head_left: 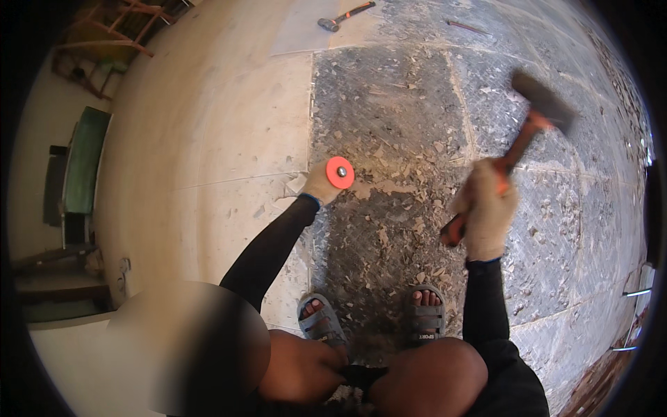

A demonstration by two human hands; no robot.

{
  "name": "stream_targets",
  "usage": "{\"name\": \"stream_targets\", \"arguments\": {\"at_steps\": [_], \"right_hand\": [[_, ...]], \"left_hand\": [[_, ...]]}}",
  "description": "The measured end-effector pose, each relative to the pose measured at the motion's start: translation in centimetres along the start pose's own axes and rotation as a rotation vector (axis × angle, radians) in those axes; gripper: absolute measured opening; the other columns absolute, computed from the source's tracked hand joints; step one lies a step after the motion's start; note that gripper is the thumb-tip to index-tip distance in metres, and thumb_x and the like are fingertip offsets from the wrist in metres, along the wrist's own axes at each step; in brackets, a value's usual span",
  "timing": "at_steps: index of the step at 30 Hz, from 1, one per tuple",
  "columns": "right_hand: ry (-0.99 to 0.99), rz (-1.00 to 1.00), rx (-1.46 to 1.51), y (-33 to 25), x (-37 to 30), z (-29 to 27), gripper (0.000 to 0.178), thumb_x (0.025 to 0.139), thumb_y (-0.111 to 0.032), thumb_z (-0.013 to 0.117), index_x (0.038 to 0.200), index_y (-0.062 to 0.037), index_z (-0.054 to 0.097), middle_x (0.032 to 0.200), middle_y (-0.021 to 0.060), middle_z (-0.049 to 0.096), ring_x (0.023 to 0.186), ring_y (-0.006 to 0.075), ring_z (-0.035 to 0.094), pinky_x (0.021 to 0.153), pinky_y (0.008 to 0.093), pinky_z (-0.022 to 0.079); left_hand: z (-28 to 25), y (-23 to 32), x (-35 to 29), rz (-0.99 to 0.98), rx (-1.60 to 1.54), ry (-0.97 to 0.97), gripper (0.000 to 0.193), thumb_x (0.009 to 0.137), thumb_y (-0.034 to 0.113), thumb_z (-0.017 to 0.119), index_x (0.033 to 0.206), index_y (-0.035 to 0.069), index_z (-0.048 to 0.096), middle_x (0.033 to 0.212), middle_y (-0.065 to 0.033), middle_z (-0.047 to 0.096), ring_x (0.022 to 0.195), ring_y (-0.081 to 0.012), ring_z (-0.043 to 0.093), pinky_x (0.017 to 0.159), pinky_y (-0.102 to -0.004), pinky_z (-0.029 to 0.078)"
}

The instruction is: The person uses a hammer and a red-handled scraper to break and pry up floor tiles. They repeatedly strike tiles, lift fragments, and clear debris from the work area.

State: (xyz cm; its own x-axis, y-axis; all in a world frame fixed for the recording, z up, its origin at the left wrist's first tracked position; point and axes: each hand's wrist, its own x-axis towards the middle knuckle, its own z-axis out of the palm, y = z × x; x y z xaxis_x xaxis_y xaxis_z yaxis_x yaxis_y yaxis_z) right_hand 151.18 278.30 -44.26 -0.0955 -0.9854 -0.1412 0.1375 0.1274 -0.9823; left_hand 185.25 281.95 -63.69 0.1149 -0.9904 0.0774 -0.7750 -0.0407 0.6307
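Note:
My left hand [319,186], in a pale work glove, is closed around a chisel [335,182] with a round orange-red hand guard and a metal striking end facing up. Its blade is hidden below the hand. It is over the edge where pale floor tiles [243,132] meet a rough, dark grey stripped surface [382,229]. My right hand [490,215], gloved too, grips a hammer [517,147] by its black and orange handle. The heavy hammer head is raised up and to the right, apart from the chisel and slightly blurred.
Broken chips [417,187] lie scattered across the stripped strip. A second hammer [344,17] rests at the far side, with a thin rod [468,28] to its right. My sandalled feet [323,320] are close below. Wooden frames and a green panel [88,160] stand along the left.

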Motion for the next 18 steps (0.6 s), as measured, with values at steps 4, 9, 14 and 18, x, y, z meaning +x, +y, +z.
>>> {"name": "stream_targets", "arguments": {"at_steps": [4, 9, 14, 18], "right_hand": [[0.072, -0.224, 0.406, -3.1, 0.5, 0.3, 0.015, 0.102, -0.019, 0.067, 0.098, -0.0071, 0.059, 0.069, -0.0013, 0.051, 0.051, 0.0106, 0.048, 0.046, 0.0304, 0.045], [-0.004, 0.098, 0.207, 3.4, -3.5, -0.5, 0.019, 0.102, -0.021, 0.067, 0.095, -0.0056, 0.059, 0.065, 0.0010, 0.051, 0.048, 0.0132, 0.050, 0.044, 0.0324, 0.047], [-0.234, 0.471, -0.304, 11.8, -7.5, -4.3, 0.020, 0.099, -0.022, 0.069, 0.095, -0.0031, 0.063, 0.069, 0.0023, 0.060, 0.055, 0.0135, 0.058, 0.051, 0.0315, 0.048], [-0.337, 0.456, -0.623, 16.5, -11.0, -6.3, 0.025, 0.094, -0.025, 0.074, 0.090, -0.0018, 0.064, 0.073, 0.0070, 0.065, 0.066, 0.0188, 0.065, 0.064, 0.0380, 0.050]], "left_hand": [[0.5, 1.5, -0.5, -0.044, -0.008, 0.046, 0.026, 0.088, 0.030, 0.079, 0.103, 0.009, 0.076, 0.100, -0.0194, 0.076, 0.099, -0.0421, 0.072, 0.084, -0.0501, 0.058], [0.6, 5.4, -3.9, 0.054, 0.145, -0.302, 0.029, 0.080, 0.025, 0.081, 0.103, 0.009, 0.075, 0.098, -0.0201, 0.074, 0.097, -0.0412, 0.072, 0.082, -0.0498, 0.057], [-1.3, 6.8, -9.8, 0.235, -0.174, -0.366, 0.038, 0.074, 0.021, 0.082, 0.110, 0.012, 0.076, 0.102, -0.0138, 0.074, 0.098, -0.0344, 0.072, 0.085, -0.0467, 0.057], [-3.5, 2.9, -12.4, 0.043, 0.128, 0.285, 0.045, 0.074, 0.020, 0.087, 0.116, 0.010, 0.074, 0.106, -0.0130, 0.072, 0.102, -0.0354, 0.069, 0.094, -0.0481, 0.053]]}}
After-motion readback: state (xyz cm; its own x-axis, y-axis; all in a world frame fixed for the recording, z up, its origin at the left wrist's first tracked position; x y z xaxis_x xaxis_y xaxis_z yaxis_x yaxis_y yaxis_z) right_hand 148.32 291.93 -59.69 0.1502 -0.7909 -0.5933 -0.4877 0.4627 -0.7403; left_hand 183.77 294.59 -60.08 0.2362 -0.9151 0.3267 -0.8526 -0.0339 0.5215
